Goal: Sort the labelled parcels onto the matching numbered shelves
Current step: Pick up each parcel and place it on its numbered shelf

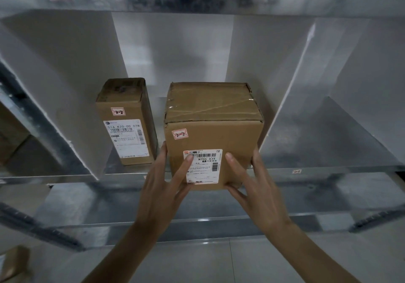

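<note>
I have one view only, from the camera worn on the head. It looks forward and slightly down into a metal shelf (306, 170) at close range, wide-angled so the edges bend. Both forearms reach in from the bottom edge, and floor tiles show below the shelf.

Two bare forearms are showing below the hands, with no sleeve, cuff or glove on either. The left hand (163, 191) is wearing no ring, watch or band, and neither is the right hand (257, 191). The wrists behind the hands are likewise carrying nothing. The fingernails are showing short and unpainted at the fingertips (189, 156). Both arms are looking slim, and no clothing is coming into view before they leave the picture.
</note>
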`<state>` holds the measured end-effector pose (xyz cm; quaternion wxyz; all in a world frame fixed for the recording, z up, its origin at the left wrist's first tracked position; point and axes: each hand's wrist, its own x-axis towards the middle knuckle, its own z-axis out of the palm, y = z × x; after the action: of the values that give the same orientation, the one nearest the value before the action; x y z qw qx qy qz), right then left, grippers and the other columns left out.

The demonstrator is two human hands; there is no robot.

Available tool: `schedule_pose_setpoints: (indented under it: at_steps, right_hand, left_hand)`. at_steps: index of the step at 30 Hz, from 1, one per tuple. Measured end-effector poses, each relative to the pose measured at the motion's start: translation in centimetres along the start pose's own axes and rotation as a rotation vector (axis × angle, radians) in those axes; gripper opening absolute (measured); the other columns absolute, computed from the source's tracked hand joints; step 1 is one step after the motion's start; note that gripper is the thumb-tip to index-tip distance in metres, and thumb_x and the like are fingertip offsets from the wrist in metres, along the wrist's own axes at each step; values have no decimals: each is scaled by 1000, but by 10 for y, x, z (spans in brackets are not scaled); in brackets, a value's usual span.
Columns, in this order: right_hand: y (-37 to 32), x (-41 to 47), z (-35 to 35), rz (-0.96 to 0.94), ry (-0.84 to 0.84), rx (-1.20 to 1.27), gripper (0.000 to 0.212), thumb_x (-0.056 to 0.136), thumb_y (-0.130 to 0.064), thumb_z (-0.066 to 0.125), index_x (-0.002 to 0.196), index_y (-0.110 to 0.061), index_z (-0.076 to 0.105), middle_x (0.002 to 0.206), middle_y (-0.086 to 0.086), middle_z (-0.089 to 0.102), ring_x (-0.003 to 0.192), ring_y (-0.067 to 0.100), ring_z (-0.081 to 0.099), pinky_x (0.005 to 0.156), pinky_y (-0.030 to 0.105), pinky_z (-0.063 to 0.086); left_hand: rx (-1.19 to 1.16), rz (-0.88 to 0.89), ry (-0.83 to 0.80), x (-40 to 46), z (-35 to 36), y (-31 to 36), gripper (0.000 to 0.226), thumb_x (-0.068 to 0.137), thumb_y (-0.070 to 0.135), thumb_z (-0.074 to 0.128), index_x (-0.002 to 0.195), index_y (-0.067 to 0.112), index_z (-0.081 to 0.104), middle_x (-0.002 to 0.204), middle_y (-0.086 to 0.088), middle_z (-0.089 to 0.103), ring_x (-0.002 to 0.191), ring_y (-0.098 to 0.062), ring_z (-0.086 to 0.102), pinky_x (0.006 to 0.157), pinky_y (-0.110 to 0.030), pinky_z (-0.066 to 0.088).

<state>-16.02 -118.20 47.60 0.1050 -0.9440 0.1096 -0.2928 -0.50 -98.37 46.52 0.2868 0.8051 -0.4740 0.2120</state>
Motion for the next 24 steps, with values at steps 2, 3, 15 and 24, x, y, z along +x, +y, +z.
schedule_pose_setpoints:
  at_steps: [2,3,15,24]
  right_hand:
    - [-1,3,3,15,1,2,118,78,-26,90,161,-46,9,170,24,13,124,37,63,70,51,65]
    - [-1,5,4,22,1,0,117,78,-26,90,161,-45,9,170,23,12,124,36,63,69,50,65]
    - [6,37,22,105,-39,16,116,79,-16,89,161,-45,13,173,16,-1,108,31,70,59,46,63]
    - [11,56,36,135,-54,54,123,82,-9,86,161,-52,1,173,11,-13,132,31,58,62,49,65]
  left_hand:
    - [9,1,1,2,3,-1,81,87,41,61,157,32,22,160,-23,26,139,-44,44,88,-62,57]
    - [10,1,1,3,4,-2,81,87,41,60,158,32,21,160,-24,25,139,-45,44,89,-62,57]
    - [-11,-20,-38,32,20,-16,96,82,23,81,158,27,24,164,-23,18,145,-42,36,90,-52,55]
    - [-58,-40,-68,49,33,-27,115,78,17,83,161,38,6,166,-21,11,146,-41,35,94,-49,55]
